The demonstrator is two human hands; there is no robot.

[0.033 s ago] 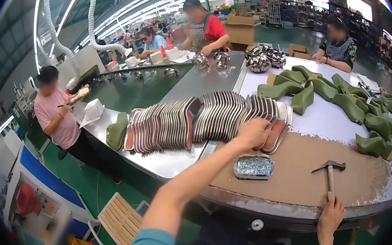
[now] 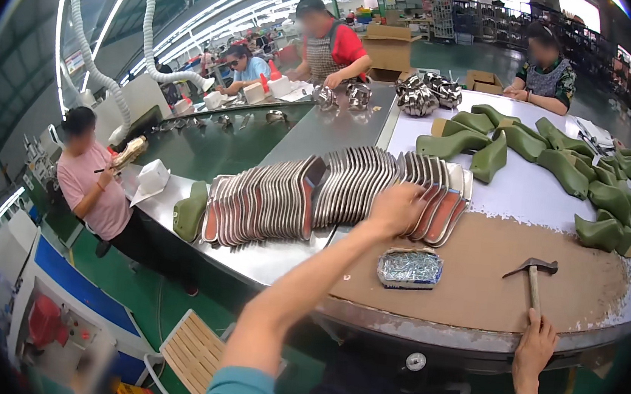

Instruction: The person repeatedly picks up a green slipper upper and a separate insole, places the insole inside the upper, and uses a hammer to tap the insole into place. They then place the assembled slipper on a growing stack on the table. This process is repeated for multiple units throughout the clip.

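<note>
Silver-edged, shoe-shaped insoles (image 2: 262, 203) with reddish faces stand on edge in packed rows. My left hand (image 2: 396, 211) reaches over the right-hand group, its curled fingers on the tops of the insoles; the fingertips are partly hidden. Beside it, a few insoles (image 2: 447, 213) lean apart at the row's right end. My right hand (image 2: 535, 346) is closed round the handle end of a hammer (image 2: 535, 286), whose head rests on the brown board (image 2: 474, 288). An open box of small nails (image 2: 410, 268) sits just in front of the insoles.
Green shoe lasts (image 2: 561, 171) are heaped at the right, and one more last (image 2: 190, 211) stands left of the insoles. Shiny silver pieces (image 2: 426, 94) lie farther back. Co-workers sit or stand around the tables. A slatted chair (image 2: 194, 352) is below at the left.
My left hand has shifted slightly left along the insoles, and more of the leaning ones show at its right. My right hand and the hammer look unmoved.
</note>
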